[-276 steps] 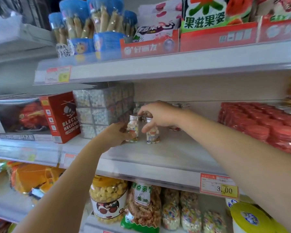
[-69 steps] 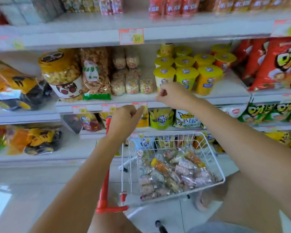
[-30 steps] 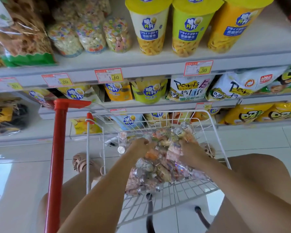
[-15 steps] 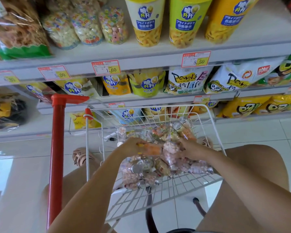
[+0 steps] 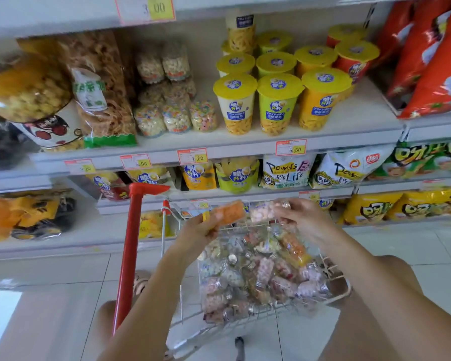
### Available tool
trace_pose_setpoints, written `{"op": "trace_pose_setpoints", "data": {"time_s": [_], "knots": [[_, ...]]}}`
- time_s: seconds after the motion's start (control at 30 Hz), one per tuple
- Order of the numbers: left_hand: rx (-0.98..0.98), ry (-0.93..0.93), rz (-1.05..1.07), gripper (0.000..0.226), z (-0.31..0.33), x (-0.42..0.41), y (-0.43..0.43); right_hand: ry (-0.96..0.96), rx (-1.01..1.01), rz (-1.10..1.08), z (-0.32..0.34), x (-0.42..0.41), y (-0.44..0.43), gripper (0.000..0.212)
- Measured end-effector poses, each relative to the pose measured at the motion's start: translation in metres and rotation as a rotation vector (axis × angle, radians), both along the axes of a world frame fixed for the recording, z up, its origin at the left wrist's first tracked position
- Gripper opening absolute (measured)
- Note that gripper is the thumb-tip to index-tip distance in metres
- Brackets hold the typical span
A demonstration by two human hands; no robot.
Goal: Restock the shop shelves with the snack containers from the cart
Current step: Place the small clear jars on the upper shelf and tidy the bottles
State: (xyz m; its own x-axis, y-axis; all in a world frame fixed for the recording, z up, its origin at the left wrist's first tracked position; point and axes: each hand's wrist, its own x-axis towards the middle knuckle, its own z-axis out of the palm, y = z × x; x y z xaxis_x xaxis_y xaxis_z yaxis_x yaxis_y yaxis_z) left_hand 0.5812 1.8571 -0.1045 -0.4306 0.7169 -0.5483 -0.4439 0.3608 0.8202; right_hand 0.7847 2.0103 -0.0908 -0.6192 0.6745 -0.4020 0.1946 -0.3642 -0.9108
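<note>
the tall white metal shop shelves (image 5: 245, 147) fill the view from nine through twelve to three o'clock, and rows of yellow-lidded snack cups (image 5: 277, 100) are seen on the middle board. at six o'clock the small white wire cart (image 5: 345, 291) is found, with its red upright handle (image 5: 128, 256) at seven o'clock, and its basket is heaped with small clear silver-capped snack bottles (image 5: 255, 280). above the far rim of the basket two bottles are held clear of the heap. at eleven o'clock of the pile the left hand (image 5: 201, 229) is wrapped round the lower end of a small clear bottle of orange snacks (image 5: 228, 213). at one o'clock the right hand (image 5: 306, 220) is curled about a small clear bottle of pink and white snacks (image 5: 262, 212). the two bottles lie just beside each other; whether they touch cannot be told. the step in hand is judged to be the carry from cart to shelf. for the next move a free shelf spot must be found, none being plainly shown here, and each bottle set upright before the fingers are loosened
</note>
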Motion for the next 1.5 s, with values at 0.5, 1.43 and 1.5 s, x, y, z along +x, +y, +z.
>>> {"op": "trace_pose_setpoints", "data": {"time_s": [0.5,1.43,1.5], "knots": [[0.433,0.198,-0.061,0.048,0.231,0.047,0.050,0.362,0.323,-0.141,0.238,0.020,0.006,0.008],[0.576,0.958,-0.288,0.049,0.343,0.070,0.153,0.185,0.695,-0.123,0.367,0.036,0.084,0.023],[0.571,0.948,-0.259,0.044,0.344,0.066,0.153,0.204,0.586,-0.167,0.367,0.031,0.090,0.028]]}}
